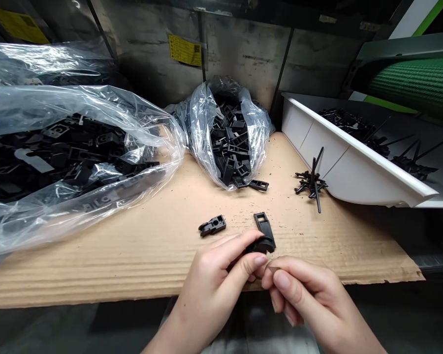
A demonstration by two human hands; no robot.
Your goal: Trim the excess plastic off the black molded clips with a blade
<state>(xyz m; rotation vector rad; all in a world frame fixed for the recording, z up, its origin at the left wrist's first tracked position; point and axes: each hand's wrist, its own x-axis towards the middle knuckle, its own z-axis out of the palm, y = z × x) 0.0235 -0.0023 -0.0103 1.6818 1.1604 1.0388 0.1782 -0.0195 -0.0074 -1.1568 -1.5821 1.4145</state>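
We're pinching a black moulded plastic clip (263, 244) in the left hand (210, 290), thumb and fingers set narrow on its thick rounded end, its slotted strap end pointing away over the cardboard. The right hand (302, 295) is pinched narrow just below the clip, its fingertips (282, 280) very near it; we can't tell if they're holding anything. We're judging the part light, stiff and slightly slick: the thick end looks like the safer hold, the thin loop likelier to flex. A second clip (212, 226) is lying on the corrugated cardboard sheet (133, 260). Behind it, a left poly bag (143, 147) and a middle poly bag (203, 123) are holding loose black plastic parts (229, 147). A white plastic tray (339, 157) is holding black moulded sprues (409, 164), with a loose sprue cluster (310, 182) lying beside it.
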